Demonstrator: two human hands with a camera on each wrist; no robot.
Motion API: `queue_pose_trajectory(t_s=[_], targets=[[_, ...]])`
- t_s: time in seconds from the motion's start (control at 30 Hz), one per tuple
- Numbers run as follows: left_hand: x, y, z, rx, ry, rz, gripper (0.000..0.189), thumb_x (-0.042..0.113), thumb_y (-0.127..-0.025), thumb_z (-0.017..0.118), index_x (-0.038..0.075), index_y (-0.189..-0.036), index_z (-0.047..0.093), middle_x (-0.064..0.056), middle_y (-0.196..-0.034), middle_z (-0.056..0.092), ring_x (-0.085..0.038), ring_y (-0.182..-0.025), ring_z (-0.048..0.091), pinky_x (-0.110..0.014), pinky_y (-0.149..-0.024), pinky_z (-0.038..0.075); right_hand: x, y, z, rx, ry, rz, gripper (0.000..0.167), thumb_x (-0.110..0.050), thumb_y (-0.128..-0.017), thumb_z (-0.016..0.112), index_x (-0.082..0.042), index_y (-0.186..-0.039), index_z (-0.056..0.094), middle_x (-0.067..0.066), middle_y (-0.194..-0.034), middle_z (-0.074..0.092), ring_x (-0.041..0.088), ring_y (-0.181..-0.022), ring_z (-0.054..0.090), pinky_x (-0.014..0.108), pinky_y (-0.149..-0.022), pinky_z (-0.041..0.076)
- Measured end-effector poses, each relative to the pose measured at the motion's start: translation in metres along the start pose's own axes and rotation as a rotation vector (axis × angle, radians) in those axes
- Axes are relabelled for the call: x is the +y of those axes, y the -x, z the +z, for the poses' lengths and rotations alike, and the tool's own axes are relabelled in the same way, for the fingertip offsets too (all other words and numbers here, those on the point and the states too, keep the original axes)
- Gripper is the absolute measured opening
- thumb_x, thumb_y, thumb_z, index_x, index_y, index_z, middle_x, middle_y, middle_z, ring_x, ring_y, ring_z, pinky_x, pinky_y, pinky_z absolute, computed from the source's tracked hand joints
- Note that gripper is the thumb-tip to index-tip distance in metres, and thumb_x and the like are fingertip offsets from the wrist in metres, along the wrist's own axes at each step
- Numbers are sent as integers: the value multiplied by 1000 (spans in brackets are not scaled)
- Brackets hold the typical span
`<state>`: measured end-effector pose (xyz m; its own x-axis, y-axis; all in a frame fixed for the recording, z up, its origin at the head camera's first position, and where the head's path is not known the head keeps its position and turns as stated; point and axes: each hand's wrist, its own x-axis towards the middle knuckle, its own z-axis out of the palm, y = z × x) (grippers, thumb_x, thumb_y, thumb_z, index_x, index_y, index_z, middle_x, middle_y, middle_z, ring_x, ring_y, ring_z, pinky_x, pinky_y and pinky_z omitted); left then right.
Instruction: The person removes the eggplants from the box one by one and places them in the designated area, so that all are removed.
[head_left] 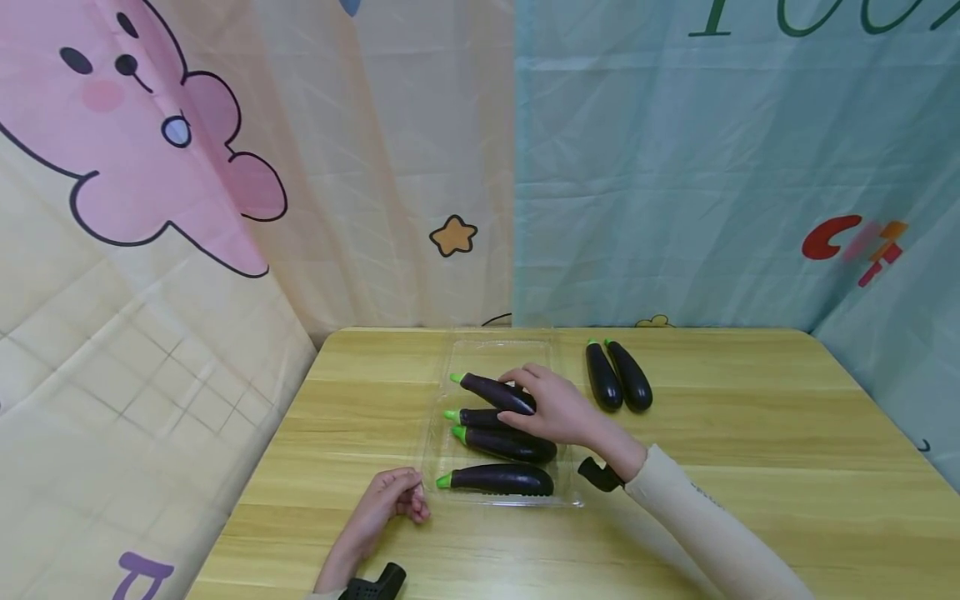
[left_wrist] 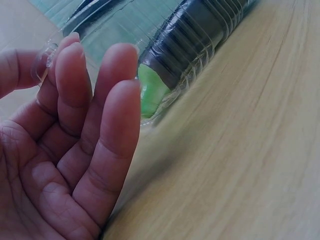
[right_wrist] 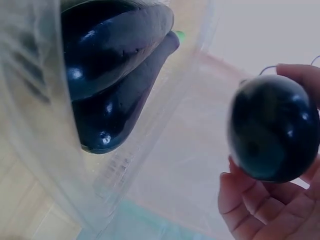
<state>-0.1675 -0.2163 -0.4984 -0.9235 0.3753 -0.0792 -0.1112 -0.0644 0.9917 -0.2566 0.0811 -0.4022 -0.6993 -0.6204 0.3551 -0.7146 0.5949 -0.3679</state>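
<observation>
Right grip (head_left: 553, 407) pinching eggplant (head_left: 487, 390) over clear tray (head_left: 517, 502); left grip (head_left: 392, 497) pinching tray edge; three eggplants (head_left: 501, 480) inside; two others (head_left: 628, 377) on surface (head_left: 750, 433)

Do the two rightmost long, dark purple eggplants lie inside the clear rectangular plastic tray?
No, both eggplants lie on the yellowish wood-patterned table, beside the tray.

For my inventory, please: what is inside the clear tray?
Three eggplants lie inside. In the head view, the right hand, holding a fourth eggplant, covers another's thick end.
</observation>
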Motion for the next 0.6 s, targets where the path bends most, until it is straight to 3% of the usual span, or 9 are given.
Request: queue_pose_trajectory(t_s=[0.3, 0.6], targets=[[0, 0, 0, -5, -5, 18, 30, 21, -100, 47, 7, -75, 56, -1, -69, 61, -15, -66, 64, -28, -63, 53, -3, 0, -3, 89, -59, 48, 45, -38, -85, 70, -12, -120, 58, 4, -107, 59, 16, -87, 58, 30, -66, 48], [1, 0, 0, 0, -12, 17, 30, 21, -100, 46, 7, -75, 56, -1, -69, 61, -15, -66, 63, -28, -63, 53, 0, 2, -6, 181, -102, 96, 46, -34, -83, 73, -11, -120, 57, 1, -100, 54, 13, -74, 52, 26, -59, 47]])
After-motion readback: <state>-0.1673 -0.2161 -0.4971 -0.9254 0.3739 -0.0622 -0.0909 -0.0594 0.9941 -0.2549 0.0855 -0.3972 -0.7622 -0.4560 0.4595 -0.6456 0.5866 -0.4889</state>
